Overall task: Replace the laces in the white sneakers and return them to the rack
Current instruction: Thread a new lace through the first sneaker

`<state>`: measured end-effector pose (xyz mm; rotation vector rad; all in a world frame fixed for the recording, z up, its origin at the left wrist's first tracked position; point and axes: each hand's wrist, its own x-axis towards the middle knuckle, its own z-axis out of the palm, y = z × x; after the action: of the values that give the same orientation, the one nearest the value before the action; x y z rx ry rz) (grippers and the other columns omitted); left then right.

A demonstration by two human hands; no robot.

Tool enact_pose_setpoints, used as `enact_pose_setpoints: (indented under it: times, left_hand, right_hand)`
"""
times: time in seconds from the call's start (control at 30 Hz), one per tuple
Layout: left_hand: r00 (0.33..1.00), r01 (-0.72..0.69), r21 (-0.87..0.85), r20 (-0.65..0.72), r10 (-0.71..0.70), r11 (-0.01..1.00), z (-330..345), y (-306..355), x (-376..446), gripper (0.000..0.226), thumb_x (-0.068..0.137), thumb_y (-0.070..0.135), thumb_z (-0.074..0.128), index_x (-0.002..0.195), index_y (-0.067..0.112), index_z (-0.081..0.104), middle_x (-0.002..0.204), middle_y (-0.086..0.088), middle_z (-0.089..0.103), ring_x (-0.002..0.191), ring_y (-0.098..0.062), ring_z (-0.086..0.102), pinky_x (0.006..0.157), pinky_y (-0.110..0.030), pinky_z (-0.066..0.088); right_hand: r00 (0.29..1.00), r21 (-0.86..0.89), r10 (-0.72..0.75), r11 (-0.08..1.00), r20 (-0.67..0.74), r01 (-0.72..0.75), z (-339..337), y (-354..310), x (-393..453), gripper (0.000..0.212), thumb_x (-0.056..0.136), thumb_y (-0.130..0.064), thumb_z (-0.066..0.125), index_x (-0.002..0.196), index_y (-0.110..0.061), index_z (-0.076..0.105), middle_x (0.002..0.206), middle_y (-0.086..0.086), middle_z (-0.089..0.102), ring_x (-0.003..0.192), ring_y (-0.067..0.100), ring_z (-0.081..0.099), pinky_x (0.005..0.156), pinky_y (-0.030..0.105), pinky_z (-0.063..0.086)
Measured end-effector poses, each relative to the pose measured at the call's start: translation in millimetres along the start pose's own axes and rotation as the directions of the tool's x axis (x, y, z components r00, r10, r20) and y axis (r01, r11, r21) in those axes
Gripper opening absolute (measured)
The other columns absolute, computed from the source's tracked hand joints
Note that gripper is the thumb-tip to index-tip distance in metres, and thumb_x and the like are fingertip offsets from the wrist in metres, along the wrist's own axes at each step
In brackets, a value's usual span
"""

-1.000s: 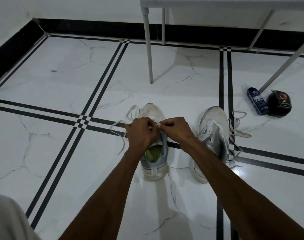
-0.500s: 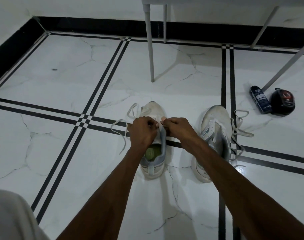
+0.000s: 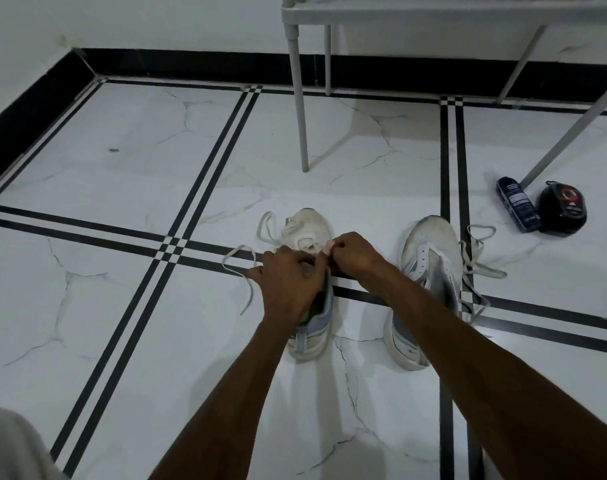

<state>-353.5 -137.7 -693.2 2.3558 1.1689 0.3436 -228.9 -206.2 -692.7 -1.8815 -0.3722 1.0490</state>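
Scuffed white sneakers [image 3: 428,268], laces [image 3: 246,261] loose, trailing on floor [image 3: 122,161]

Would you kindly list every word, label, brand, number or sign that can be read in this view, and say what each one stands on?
None can be read.
Blue bottle lying on the floor: a pale label panel with print, too small to read.
Black round case: a red and white emblem, too blurred to read.
Left sneaker and right sneaker: no lettering that I can make out.
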Motion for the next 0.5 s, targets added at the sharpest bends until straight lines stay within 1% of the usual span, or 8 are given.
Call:
enact_pose_setpoints:
  times: [0.07,0.13,0.2,0.23,0.27,0.33,0.4,0.5]
  left_hand:
    - [1.0,0.021,-0.025,0.008,-0.021,0.999,1.6,-4.5,2.4,0.037,0.087,0.056,0.049,0.079,0.032,0.076,0.086,0.008,0.067,0.099,-0.021,0.054,0.087,-0.044,0.031]
    - [0.999,0.033,-0.042,0.006,-0.033,0.999,2.0,-7.9,3.8,0.032,0.083,0.05,0.049,0.073,0.03,0.073,0.077,0.009,0.065,0.096,-0.022,0.056,0.084,-0.043,0.029]
    - [0.999,0.039,-0.064,-0.004,-0.04,0.997,3.2,-8.1,3.6,0.031,0.083,0.048,0.049,0.069,0.029,0.07,0.072,0.01,0.062,0.091,-0.02,0.055,0.081,-0.042,0.029]
    - [0.999,0.042,-0.073,-0.007,-0.043,0.996,3.5,-8.3,3.2,0.031,0.083,0.047,0.049,0.069,0.029,0.069,0.071,0.01,0.061,0.091,-0.02,0.055,0.081,-0.042,0.029]
    - [0.999,0.042,-0.086,-0.009,-0.043,0.995,4.7,-8.8,3.1,0.03,0.083,0.046,0.049,0.068,0.029,0.069,0.072,0.01,0.06,0.091,-0.019,0.055,0.082,-0.043,0.03]
    - [0.999,0.028,-0.119,-0.013,-0.03,0.992,5.8,-9.5,4.1,0.031,0.082,0.047,0.049,0.068,0.028,0.069,0.071,0.01,0.06,0.091,-0.019,0.056,0.082,-0.043,0.03]
    - [1.0,0.003,-0.142,-0.028,-0.007,0.99,5.4,-5.7,5.4,0.029,0.084,0.045,0.053,0.069,0.027,0.07,0.07,0.009,0.061,0.091,-0.019,0.057,0.078,-0.04,0.027]
    - [0.999,-0.037,-0.167,-0.025,0.033,0.985,6.7,-0.5,7.5,0.031,0.089,0.041,0.059,0.065,0.024,0.069,0.066,0.007,0.057,0.086,-0.022,0.058,0.072,-0.037,0.023]
  right_hand:
    - [0.999,-0.028,0.031,0.999,0.039,-0.03,-10.0,-2.5,1.8,0.007,0.083,-0.006,0.061,0.086,-0.003,0.067,0.083,0.017,0.063,0.08,0.027,0.062,0.087,0.046,0.056]
    - [0.976,-0.047,0.074,0.995,-0.206,-0.085,-39.3,-2.0,11.8,0.021,0.088,-0.003,0.054,0.105,0.0,0.066,0.105,0.022,0.066,0.098,0.034,0.066,0.092,0.043,0.054]
    - [0.744,0.075,0.034,0.997,-0.667,0.022,-79.9,-5.8,14.6,0.028,0.088,0.001,0.047,0.112,0.001,0.062,0.111,0.019,0.064,0.103,0.03,0.064,0.096,0.041,0.053]
    - [0.602,0.062,-0.039,0.987,-0.797,0.145,-94.8,-4.5,13.5,0.026,0.086,0.002,0.046,0.108,-0.001,0.06,0.108,0.016,0.061,0.098,0.024,0.061,0.095,0.042,0.053]
    - [0.54,-0.023,-0.14,0.976,-0.83,0.218,-98.2,-3.0,11.7,0.024,0.087,0.002,0.048,0.108,-0.002,0.059,0.109,0.015,0.06,0.095,0.02,0.057,0.091,0.038,0.052]
    - [0.622,-0.223,-0.38,0.922,-0.684,0.317,-78.7,-4.8,1.8,0.022,0.095,-0.007,0.058,0.116,-0.005,0.06,0.116,0.013,0.06,0.097,0.017,0.056,0.087,0.029,0.048]
    - [0.758,-0.393,-0.539,0.829,-0.367,0.399,-51.1,-3.8,-4.4,0.026,0.095,-0.018,0.065,0.12,-0.01,0.066,0.121,0.01,0.064,0.106,0.023,0.058,0.094,0.034,0.047]
    - [0.861,-0.556,-0.507,0.729,-0.048,0.399,-16.1,1.6,-4.3,0.018,0.089,-0.017,0.069,0.103,-0.008,0.078,0.105,0.012,0.073,0.098,0.029,0.067,0.087,0.036,0.052]
